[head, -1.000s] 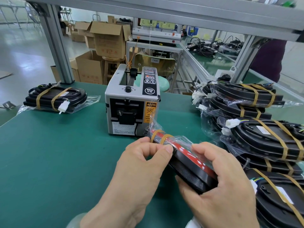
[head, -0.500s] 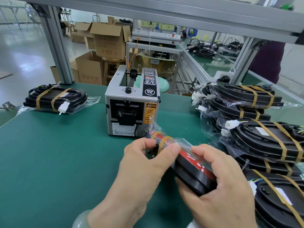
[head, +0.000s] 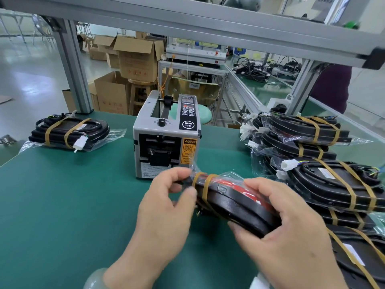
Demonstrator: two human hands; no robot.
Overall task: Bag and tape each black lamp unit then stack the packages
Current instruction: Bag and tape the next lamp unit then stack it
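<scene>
Lamp (head: 235, 203): I am gripping its near end in right hand (head: 291, 230), left hand (head: 166, 207) pinching its taped end, stack (head: 333, 184) lying frame-right.

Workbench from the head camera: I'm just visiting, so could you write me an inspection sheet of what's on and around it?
Surface: green mat, flat.
Job's things: bagged lamp unit held in front of the tape dispenser, two tan tape bands round its far end; one taped package far left; stack of taped packages at right.
Clutter: nothing seen.
Hands: right hand grips the lamp unit's near end; left hand at the taped end, blurred, grip unclear.
Cables: white connectors stick out of the packages; tangled cables on the far bench.
Surroundings: cardboard boxes, aluminium frame, a person standing at right.
</scene>
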